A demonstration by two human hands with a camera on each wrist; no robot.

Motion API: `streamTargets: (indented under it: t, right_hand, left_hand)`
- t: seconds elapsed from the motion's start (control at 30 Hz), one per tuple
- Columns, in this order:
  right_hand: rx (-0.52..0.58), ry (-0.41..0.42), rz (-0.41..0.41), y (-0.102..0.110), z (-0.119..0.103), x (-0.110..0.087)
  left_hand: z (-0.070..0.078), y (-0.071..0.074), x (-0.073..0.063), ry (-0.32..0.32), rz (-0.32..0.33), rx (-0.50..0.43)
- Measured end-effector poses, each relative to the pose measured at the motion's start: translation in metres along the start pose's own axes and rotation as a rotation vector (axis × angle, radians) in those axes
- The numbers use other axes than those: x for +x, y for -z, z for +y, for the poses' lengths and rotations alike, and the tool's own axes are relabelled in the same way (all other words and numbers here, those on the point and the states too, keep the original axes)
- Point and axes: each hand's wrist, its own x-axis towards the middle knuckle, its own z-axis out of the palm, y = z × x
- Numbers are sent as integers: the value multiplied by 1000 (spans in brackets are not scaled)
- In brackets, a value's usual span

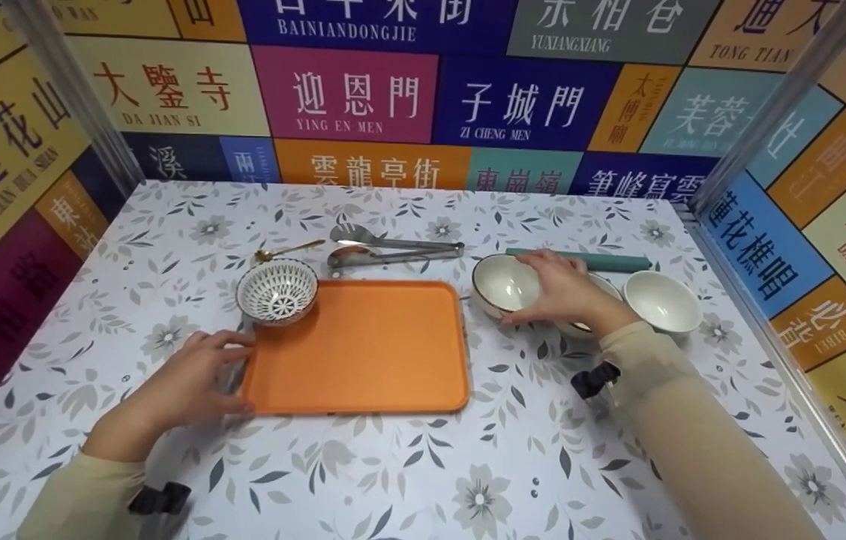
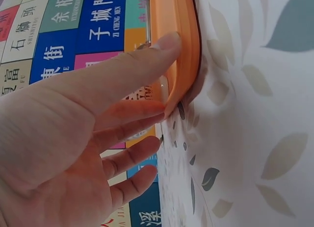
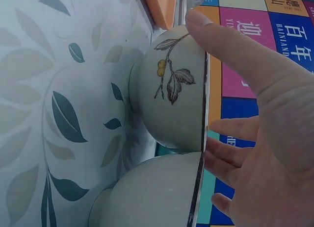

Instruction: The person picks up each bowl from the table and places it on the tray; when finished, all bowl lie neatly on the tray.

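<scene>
My left hand (image 1: 194,382) is at the left edge of an orange tray (image 1: 363,352). Its thumb overlaps the rim in the left wrist view, and its fingers are loosely spread near the corner. A patterned bowl (image 1: 278,292) overlaps the tray's far left corner. On the right, my right hand (image 1: 562,292) spans a pale bowl (image 1: 502,281), thumb at the near rim and fingertips toward the far rim. A plant motif decorates this bowl's outside (image 3: 171,80). Against it stands a second bowl (image 3: 152,192), mostly hidden by my hand in the head view.
Another white bowl (image 1: 663,301) stands further right. Behind the bowls lies a long green object (image 1: 614,262). Metal tongs (image 1: 400,251) and a small gold spoon (image 1: 292,250) lie beyond the tray. Printed panels (image 1: 363,97) wall the table's back and sides.
</scene>
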Motion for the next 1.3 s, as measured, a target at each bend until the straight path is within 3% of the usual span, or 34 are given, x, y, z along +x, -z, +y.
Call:
streamTargets:
  t: [0.3, 0.6, 0.8, 1.0, 1.3]
  right_hand:
    - [67, -42, 81, -7, -2, 1]
    - [118, 0, 187, -14, -19, -3]
    - [174, 66, 208, -22, -51, -6]
    - [228, 157, 169, -35, -90, -11]
    - [245, 297, 137, -69, -138, -11]
  left_hand:
    - [-10, -1, -1, -45, 22, -18]
    - [-12, 3, -1, -9, -4, -68]
    - [-18, 5, 0, -9, -15, -74]
    - [-22, 4, 1, -16, -12, -67]
    - [-22, 3, 4, -38, 5, -59]
